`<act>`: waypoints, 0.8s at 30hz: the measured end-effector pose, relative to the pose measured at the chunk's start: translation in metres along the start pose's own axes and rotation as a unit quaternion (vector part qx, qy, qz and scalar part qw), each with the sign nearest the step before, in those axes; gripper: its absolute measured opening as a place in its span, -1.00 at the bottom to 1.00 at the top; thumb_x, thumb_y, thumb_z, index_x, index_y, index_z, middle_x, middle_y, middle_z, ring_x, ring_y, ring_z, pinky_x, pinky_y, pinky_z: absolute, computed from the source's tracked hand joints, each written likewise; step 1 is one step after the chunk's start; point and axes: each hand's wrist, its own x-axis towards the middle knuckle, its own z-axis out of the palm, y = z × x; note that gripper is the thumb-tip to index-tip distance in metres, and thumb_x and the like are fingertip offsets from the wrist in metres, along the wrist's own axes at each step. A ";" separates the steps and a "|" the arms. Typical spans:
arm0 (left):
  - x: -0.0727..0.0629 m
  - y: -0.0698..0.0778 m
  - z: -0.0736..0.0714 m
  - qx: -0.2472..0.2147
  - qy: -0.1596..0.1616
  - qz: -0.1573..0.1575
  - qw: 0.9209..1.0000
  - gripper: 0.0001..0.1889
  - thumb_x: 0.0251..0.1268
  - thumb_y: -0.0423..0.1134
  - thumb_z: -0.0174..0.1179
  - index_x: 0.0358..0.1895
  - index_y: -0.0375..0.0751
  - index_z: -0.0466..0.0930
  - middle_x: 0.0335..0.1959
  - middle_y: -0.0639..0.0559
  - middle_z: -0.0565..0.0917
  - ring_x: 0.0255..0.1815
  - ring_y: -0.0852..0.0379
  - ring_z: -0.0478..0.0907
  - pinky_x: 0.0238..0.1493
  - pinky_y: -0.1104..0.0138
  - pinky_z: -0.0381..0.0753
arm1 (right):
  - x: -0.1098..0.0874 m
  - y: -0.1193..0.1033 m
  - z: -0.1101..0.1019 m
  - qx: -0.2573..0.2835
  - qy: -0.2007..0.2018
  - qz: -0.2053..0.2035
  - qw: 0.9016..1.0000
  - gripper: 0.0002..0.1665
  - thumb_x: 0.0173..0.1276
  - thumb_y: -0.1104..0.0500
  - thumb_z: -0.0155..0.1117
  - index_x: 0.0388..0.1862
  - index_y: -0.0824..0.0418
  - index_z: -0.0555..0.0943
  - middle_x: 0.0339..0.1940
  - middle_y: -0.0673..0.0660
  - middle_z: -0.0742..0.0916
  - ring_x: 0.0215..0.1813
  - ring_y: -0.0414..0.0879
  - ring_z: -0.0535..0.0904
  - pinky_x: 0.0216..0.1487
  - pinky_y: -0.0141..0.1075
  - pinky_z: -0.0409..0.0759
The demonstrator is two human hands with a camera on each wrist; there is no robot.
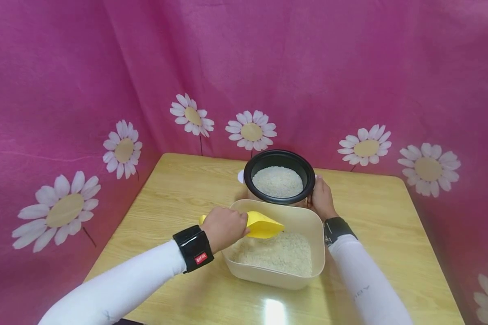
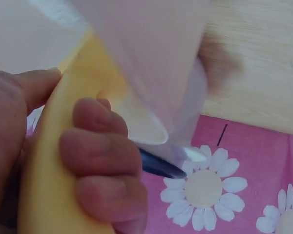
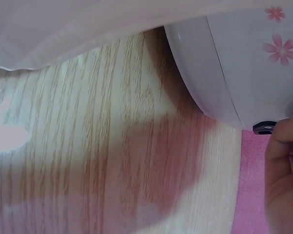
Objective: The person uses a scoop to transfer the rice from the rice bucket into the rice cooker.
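My left hand (image 1: 226, 229) grips the handle of a yellow scoop (image 1: 264, 224), which is tilted over a cream plastic bin (image 1: 274, 276). Loose white rice (image 1: 274, 255) covers the bin's floor. In the left wrist view, the fingers (image 2: 105, 153) curl round the scoop's handle (image 2: 53, 170). Just behind the bin stands a small rice cooker (image 1: 250, 193) with a black rim and rice (image 1: 278, 181) inside. At its right side, my right hand (image 1: 322, 198) holds the side handle. The right wrist view shows curled fingers at a black piece (image 3: 263, 127) on the cooker's flower-printed white wall.
Both containers stand on a light wooden table (image 1: 179, 189). A pink curtain with daisies (image 1: 244, 58) hangs close along the back and both sides. The bin's back rim is right against or very near the cooker's front.
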 end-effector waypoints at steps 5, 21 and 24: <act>0.000 0.006 0.010 0.063 0.020 0.003 0.998 -0.66 0.36 0.13 0.35 -0.20 -0.09 0.74 -0.58 0.11 0.63 -0.63 0.19 0.42 -0.45 0.37 0.68 | 0.016 0.018 0.003 -0.030 0.023 0.002 0.999 -0.38 0.74 -0.14 -0.51 -0.43 0.11 0.33 -0.83 -0.09 0.42 -0.79 -0.21 0.34 -0.68 -0.35 0.40; 0.015 0.036 0.013 0.195 -0.036 0.002 0.980 -0.91 0.32 -0.19 0.35 -0.36 0.08 0.80 -0.52 0.22 0.73 -0.59 0.22 0.53 -0.51 0.27 0.66 | -0.001 -0.008 0.005 -0.043 0.029 0.033 0.998 -0.46 0.76 -0.08 -0.44 -0.40 0.10 0.32 -0.80 -0.07 0.43 -0.73 -0.17 0.37 -0.61 -0.31 0.46; 0.016 0.041 0.016 0.208 -0.024 -0.001 0.978 -0.86 0.31 -0.21 0.32 -0.40 0.12 0.80 -0.53 0.25 0.71 -0.58 0.21 0.54 -0.51 0.24 0.61 | -0.006 -0.015 0.007 -0.044 0.033 0.035 0.998 -0.46 0.76 -0.07 -0.44 -0.40 0.10 0.33 -0.80 -0.07 0.43 -0.73 -0.17 0.37 -0.60 -0.31 0.46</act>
